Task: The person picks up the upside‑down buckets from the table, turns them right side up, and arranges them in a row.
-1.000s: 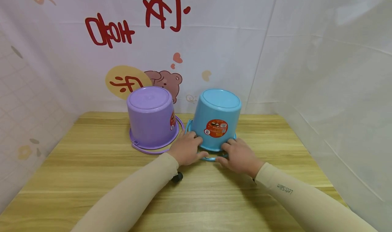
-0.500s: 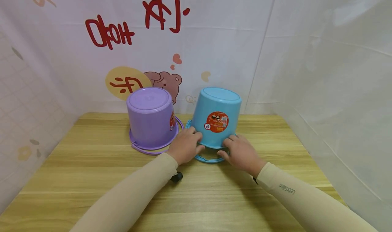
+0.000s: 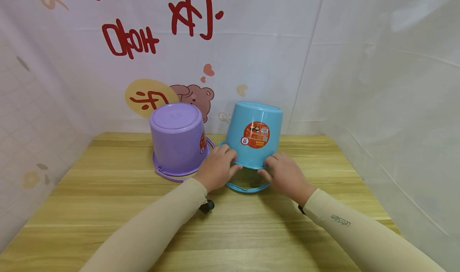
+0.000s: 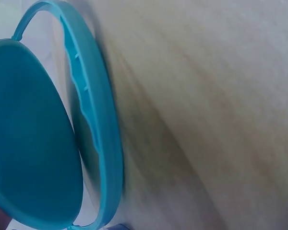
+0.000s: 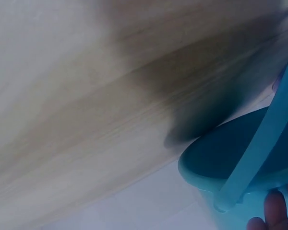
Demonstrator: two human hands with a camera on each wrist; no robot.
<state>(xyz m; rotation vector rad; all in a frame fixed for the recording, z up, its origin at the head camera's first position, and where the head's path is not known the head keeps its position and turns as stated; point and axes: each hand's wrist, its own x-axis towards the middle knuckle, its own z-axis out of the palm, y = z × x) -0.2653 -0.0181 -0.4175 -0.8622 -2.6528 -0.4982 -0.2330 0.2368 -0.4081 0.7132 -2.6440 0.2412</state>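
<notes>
A blue bucket (image 3: 253, 134), upside down with a red round label, leans back with its near rim raised off the table. My left hand (image 3: 217, 166) grips that rim at its left side, thumb below the edge. On the right side of the rim my right hand (image 3: 287, 176) holds it the same way. The bucket's blue handle (image 3: 248, 190) hangs down toward the table in front of the opening. In the left wrist view the bucket's hollow inside (image 4: 33, 134) shows behind the handle. Fingers (image 5: 276, 211) press the bucket's outer wall in the right wrist view.
An upside-down purple bucket (image 3: 176, 140) stands to the left, its purple handle (image 3: 169, 177) lying around its rim on the wooden table (image 3: 230, 232). White printed curtains (image 3: 266, 64) enclose the back and sides. A small black object (image 3: 206, 206) shows under the left wrist.
The blue bucket's near rim has risen and its base has tipped backward. Both hands have moved up slightly with it, and a gap has widened between rim and handle.
</notes>
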